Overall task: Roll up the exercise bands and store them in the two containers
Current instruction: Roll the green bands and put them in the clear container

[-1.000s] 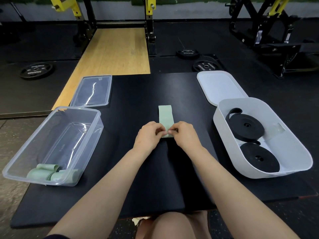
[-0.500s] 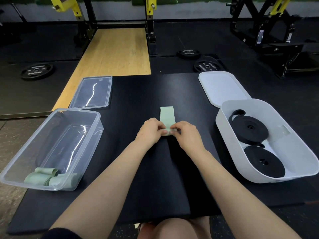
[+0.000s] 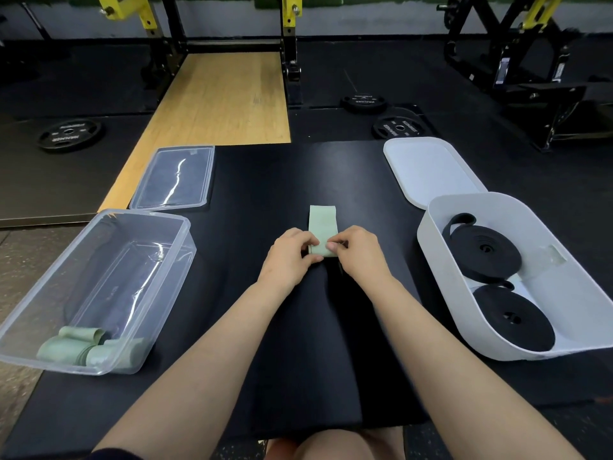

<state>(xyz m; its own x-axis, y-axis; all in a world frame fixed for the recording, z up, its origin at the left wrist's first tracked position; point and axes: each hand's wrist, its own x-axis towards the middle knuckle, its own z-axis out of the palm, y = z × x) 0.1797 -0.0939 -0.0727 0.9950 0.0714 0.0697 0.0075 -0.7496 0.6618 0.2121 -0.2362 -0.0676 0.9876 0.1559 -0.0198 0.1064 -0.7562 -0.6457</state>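
Left hand point(image 3: 288, 257) and right hand point(image 3: 360, 255) pinching the green band's point(image 3: 322, 224) rolled end; risk of springing loose, uncoiling if pinch slackens.

3 black weight plates point(image 3: 69, 134) lie on the gym floor beside a wooden platform point(image 3: 215, 101)
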